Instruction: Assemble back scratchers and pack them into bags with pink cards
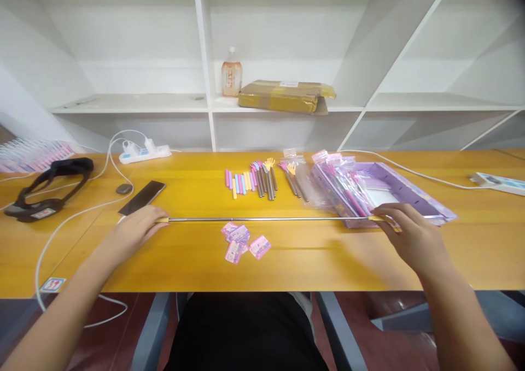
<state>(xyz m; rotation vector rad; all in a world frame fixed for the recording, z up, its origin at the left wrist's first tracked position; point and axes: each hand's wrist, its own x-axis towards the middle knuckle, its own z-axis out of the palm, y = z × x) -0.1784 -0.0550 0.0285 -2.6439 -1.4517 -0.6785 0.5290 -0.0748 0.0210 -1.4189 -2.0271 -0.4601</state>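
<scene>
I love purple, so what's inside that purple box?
The purple box holds clear packets with pink and purple things, beside something whitish. I can't see what's underneath the packets or behind the right hand.

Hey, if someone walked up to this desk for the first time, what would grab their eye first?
Probably the thin metal rod with yellow ends, held level across the middle between the left hand and right hand. Next might be the purple box on the right with clear packets in it, then the row of pastel sticks just beyond the rod.
</scene>
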